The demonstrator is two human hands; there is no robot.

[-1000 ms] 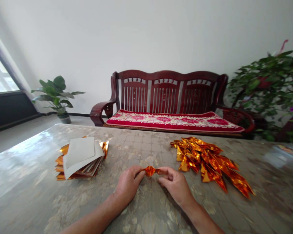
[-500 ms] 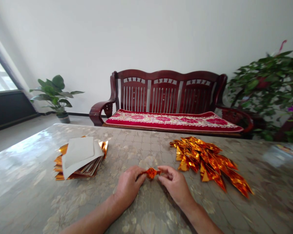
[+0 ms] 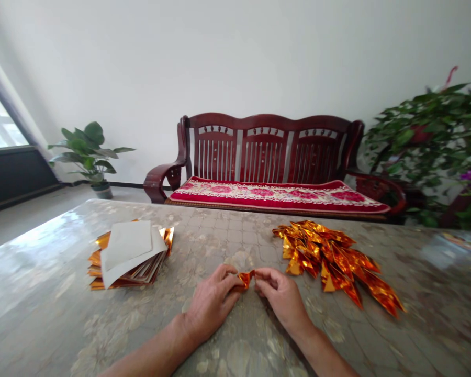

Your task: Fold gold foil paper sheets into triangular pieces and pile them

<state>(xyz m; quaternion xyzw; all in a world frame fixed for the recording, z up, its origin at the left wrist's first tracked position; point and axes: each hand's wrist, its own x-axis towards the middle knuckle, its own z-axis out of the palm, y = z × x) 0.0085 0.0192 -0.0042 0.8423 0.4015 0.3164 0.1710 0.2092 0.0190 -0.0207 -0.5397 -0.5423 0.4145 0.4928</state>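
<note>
Between my hands, near the middle of the table, is a small folded piece of shiny orange-gold foil paper. My left hand is closed on its left part, with thumb and fingers covering much of it. My right hand pinches the right tip of the same piece. To the right lies a heap of pointed folded foil pieces, several of them overlapping. At the left sits a stack of foil paper sheets, pale backing side up on top, gold edges showing.
The table has a clear patterned cover. A plastic bag lies at its right edge. Behind stands a dark wooden bench with a red floral cushion. Potted plants stand left and right.
My left hand has shifted right and over the folded foil paper, covering more of it. The foil piece looks turned and narrower. My right hand stays at its right tip.
</note>
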